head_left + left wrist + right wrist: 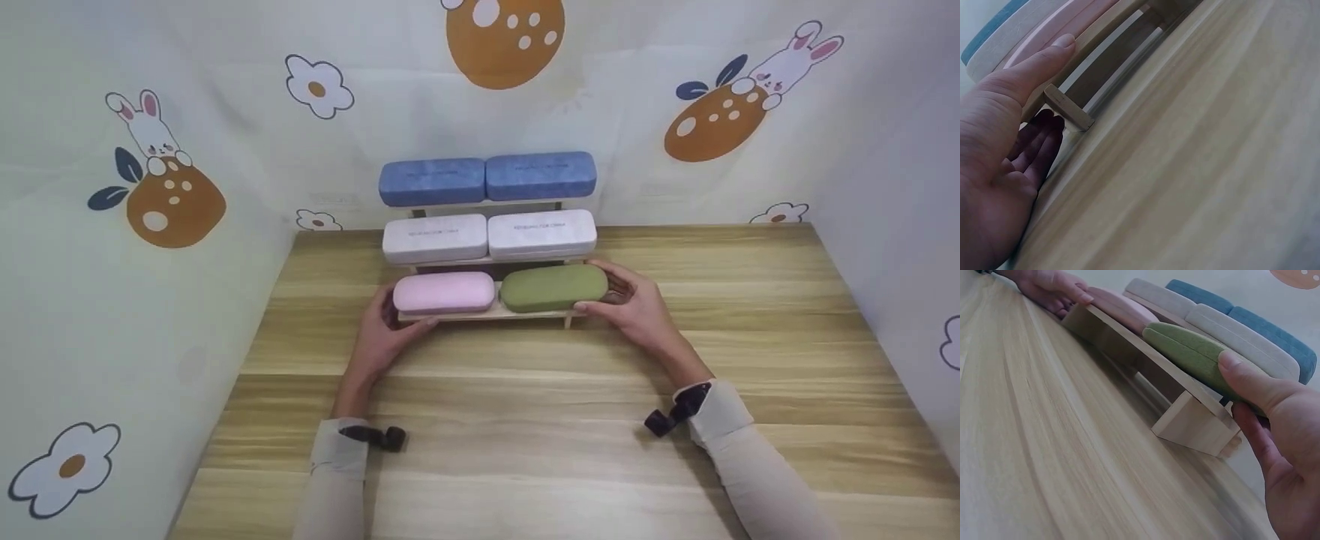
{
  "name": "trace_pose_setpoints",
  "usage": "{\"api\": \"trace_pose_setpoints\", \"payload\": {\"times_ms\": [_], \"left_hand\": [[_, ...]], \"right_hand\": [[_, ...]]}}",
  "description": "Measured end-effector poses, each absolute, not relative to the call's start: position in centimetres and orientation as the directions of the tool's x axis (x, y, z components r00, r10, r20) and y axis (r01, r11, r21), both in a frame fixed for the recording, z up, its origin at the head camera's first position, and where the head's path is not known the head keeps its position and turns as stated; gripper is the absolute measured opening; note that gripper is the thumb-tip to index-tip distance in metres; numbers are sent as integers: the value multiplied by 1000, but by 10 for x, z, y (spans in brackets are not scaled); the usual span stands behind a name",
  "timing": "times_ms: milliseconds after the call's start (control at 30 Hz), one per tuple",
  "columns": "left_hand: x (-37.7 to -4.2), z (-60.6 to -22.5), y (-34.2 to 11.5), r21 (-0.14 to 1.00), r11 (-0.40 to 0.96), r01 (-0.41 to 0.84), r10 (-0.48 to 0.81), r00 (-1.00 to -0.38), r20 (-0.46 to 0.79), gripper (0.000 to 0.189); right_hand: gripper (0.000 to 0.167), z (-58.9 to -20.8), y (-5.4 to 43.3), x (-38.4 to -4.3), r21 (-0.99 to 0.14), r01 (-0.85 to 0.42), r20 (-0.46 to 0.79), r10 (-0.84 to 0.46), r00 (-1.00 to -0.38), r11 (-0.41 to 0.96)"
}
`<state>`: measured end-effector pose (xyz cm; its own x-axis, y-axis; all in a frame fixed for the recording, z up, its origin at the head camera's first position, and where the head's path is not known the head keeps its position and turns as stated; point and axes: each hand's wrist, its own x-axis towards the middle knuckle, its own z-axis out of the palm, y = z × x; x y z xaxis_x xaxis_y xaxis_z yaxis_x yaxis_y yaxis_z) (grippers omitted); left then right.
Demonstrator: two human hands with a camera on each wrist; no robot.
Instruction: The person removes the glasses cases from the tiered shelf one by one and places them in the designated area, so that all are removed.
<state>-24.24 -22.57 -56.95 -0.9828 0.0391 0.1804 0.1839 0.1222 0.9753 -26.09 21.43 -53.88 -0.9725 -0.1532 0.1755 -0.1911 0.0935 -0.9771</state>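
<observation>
A three-tier wooden rack point(487, 316) carries glasses cases in pairs. On its lowest shelf lie a pink glasses case point(444, 292) at left and a green glasses case point(553, 287) at right. My left hand point(381, 337) grips the left end of that shelf, thumb along the front edge point(1064, 42), other fingers lower down beside the rack's leg point(1068, 108). With my right hand point(637, 307) I hold the right end of the green case, thumb point(1233, 363) on its front side and fingers behind and below. The green case sits slightly tilted over the shelf.
Two white glasses cases point(435, 238) fill the middle tier, and two blue glasses cases point(433, 182) the top tier. Under the rack is a wood-grain table point(517, 450). A printed cloth backdrop point(240, 112) surrounds the table at the back and sides.
</observation>
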Motion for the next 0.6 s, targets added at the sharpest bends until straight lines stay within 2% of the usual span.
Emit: {"api": "trace_pose_setpoints", "payload": {"times_ms": [200,600], "left_hand": [[-240,-568,-227,977,154,148,19,-989,147,84],[-240,-568,-226,973,167,161,20,-987,160,84]], "right_hand": [[77,-539,220,-259,-984,-176,169,-142,-975,40],[79,-539,239,-256,-988,-149,153,-146,-977,-37]]}}
